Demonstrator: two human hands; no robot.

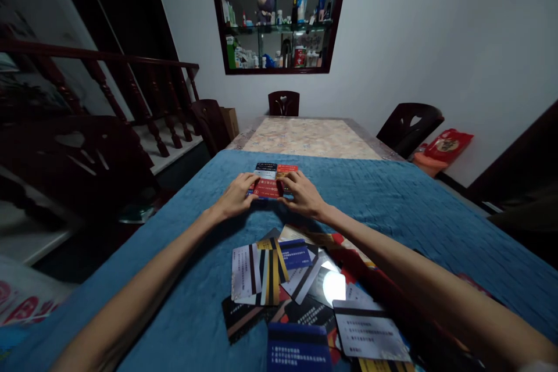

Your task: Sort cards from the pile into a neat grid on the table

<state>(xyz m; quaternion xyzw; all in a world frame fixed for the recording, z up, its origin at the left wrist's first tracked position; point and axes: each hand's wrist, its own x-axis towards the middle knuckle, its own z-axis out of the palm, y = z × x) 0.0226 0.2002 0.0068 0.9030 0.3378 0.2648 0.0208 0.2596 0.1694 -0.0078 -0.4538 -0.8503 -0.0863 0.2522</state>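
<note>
A small group of cards (271, 178) lies on the blue cloth (392, 197) far out in front of me: a red card in front, a dark one and an orange-red one behind it. My left hand (236, 194) rests its fingertips on the left edge of the red card. My right hand (303, 193) touches the right edge of the same card. Both arms are stretched forward. Closer to me, a loose pile of several plastic cards (305, 285) is spread on the cloth, some face down with magnetic stripes showing.
The table's far end shows a bare marbled top (309, 136). Dark wooden chairs stand at the far end (283, 103), right (410, 125) and left (211, 122). A stair railing (108, 70) is on the left, a wall niche with bottles (279, 17) ahead.
</note>
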